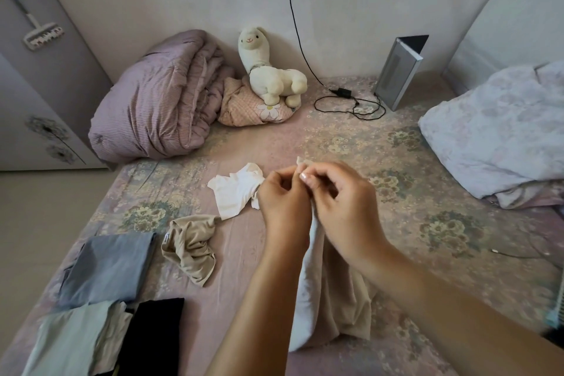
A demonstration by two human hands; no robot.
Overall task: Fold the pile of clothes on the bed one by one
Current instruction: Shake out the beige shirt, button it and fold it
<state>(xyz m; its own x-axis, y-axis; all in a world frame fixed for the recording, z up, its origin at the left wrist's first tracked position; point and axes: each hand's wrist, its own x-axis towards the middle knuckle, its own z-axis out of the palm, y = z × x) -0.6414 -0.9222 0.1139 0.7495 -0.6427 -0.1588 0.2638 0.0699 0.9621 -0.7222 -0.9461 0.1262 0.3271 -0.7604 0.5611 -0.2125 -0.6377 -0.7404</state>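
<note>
My left hand and my right hand are raised close together over the bed and pinch the top edge of a pale beige and white garment, which hangs down from them to the floral sheet. A crumpled white garment lies just left of my hands. Nearer me to the left lies a crumpled beige garment. At the lower left sit folded clothes: a blue-grey piece, a pale green piece and a black piece.
A rolled purple duvet and a plush alpaca on a pink cloth sit by the wall. A charger with black cable and an upright book are at the back right. A crumpled floral bedcover fills the right side.
</note>
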